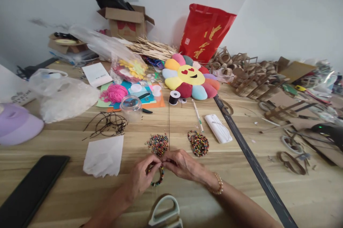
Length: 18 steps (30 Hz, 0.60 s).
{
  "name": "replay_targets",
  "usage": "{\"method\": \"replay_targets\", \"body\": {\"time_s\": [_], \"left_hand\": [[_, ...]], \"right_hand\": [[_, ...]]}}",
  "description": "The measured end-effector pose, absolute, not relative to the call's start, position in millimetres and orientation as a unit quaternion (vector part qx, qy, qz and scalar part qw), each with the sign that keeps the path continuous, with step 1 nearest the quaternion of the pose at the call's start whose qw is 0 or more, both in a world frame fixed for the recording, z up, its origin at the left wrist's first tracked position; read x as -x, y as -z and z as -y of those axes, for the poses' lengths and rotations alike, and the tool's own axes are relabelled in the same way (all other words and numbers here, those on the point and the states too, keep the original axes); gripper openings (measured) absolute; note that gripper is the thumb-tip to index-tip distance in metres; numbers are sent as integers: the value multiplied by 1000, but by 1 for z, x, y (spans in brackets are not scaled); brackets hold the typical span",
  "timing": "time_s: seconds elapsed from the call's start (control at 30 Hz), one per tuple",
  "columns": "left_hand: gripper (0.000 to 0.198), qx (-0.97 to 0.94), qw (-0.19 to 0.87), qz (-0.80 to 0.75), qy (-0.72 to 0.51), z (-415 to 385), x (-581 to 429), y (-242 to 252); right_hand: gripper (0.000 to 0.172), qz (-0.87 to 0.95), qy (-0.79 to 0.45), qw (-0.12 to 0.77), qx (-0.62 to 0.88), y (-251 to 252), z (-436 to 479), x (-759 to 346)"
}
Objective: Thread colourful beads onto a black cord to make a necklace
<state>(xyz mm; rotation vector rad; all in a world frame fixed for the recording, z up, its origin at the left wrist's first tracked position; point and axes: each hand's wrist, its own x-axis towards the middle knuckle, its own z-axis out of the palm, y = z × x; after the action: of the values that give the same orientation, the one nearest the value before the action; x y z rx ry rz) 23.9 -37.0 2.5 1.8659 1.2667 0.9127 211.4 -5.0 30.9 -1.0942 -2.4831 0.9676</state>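
Observation:
My left hand (142, 172) and my right hand (182, 164) meet over the wooden table, fingertips pinched together. Below them hangs a loop of multicoloured beads, a beaded bracelet (161, 178), partly hidden by my left fingers. A thin black cord (169, 124) runs from a spool (174, 97) down toward my right fingers; the exact pinch point is too small to make out. Just beyond my hands is a pile of loose beads (158, 143). To its right lie finished-looking bead strands (199, 144) in a heap. Scissors with pale handles (164, 217) rest nearest me.
Black cord offcuts (108, 124), a white paper sheet (103, 158) and a clear jar (131, 106) lie left. A flower cushion (190, 75) and red bag (206, 31) stand behind. A white power bank-like block (218, 128) and small woven baskets (249, 85) are right.

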Motion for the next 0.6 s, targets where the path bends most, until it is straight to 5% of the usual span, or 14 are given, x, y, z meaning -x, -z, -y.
{"method": "replay_targets", "body": {"time_s": [0.37, 0.6], "left_hand": [[19, -743, 300, -512, -310, 37, -22, 7], [19, -680, 371, -550, -312, 38, -24, 7]], "right_hand": [[21, 900, -283, 77, 323, -28, 4, -210], [23, 909, -296, 80, 284, -23, 3, -213]]}}
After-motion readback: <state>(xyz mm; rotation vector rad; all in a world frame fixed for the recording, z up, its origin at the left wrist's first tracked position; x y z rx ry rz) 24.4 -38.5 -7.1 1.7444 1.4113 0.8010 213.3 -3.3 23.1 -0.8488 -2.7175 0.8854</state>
